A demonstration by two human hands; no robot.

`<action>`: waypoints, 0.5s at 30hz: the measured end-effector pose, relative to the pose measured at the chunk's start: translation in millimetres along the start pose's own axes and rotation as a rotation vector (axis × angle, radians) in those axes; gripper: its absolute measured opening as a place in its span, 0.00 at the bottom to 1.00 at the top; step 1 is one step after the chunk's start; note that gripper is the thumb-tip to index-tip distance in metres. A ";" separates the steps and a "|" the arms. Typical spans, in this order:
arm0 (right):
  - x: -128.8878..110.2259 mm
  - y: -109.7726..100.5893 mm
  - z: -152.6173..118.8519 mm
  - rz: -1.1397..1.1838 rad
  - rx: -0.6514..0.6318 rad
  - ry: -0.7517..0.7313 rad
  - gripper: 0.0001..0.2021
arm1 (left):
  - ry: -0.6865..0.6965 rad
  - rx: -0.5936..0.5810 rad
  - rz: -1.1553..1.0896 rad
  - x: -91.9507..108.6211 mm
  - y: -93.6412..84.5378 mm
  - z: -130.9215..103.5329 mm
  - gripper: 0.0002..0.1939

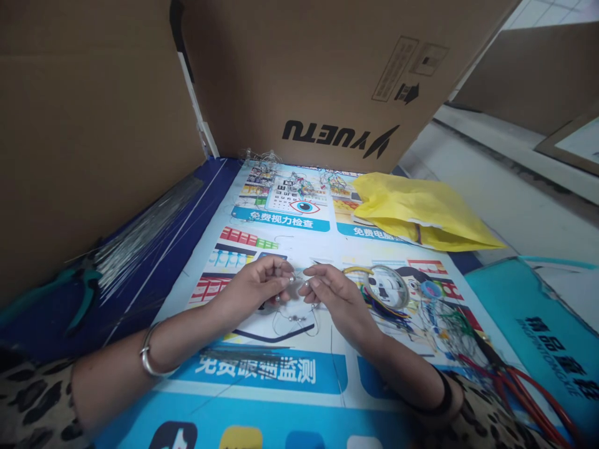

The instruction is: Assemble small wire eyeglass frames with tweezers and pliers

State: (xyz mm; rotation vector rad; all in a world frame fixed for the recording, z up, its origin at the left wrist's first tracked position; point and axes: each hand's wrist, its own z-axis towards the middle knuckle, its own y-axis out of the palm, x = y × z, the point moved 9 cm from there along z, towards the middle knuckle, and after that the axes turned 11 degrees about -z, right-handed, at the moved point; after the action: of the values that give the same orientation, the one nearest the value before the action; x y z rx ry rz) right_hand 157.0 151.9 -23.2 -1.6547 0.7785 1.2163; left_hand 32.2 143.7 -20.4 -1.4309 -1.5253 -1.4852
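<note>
Near the middle of the printed sheet, my left hand (pixel 259 284) pinches thin beaded wire (pixel 296 318) between thumb and fingers. Facing it a short gap away, my right hand (pixel 339 299) is closed in a pinch on the same piece. Small pearly beads show at both sets of fingertips, and more sit on the loops hanging below. The wire is so fine that its exact path between the hands cannot be made out. Under my left forearm lie several thin dark wires (pixel 243 354). Right of my right hand is a round clear dish or roll (pixel 387 288).
Cardboard walls (pixel 299 75) stand at the back and left. Pliers (pixel 84 293) and a bundle of straight wires (pixel 140 231) lie left. On the right are a yellow bag (pixel 421 212), tangled wires (pixel 449 324), red-handled scissors (pixel 510 380) and a teal bag (pixel 538 324).
</note>
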 end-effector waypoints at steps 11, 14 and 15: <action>-2.1 0.3 -0.8 -0.012 0.007 -0.029 0.11 | 0.008 -0.023 -0.036 -3.1 -2.6 0.9 0.14; -2.7 0.2 -0.5 -0.003 0.017 -0.047 0.11 | 0.014 -0.018 -0.048 -3.5 -3.9 0.7 0.13; -3.1 0.0 -0.4 -0.006 0.020 -0.055 0.11 | 0.019 -0.019 -0.041 -3.4 -4.2 0.8 0.13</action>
State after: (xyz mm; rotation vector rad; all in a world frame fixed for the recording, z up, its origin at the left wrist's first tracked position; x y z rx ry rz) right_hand 156.2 151.5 -20.1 -1.5990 0.7490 1.2411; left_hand 29.4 144.2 -25.0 -1.3995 -1.5415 -1.5368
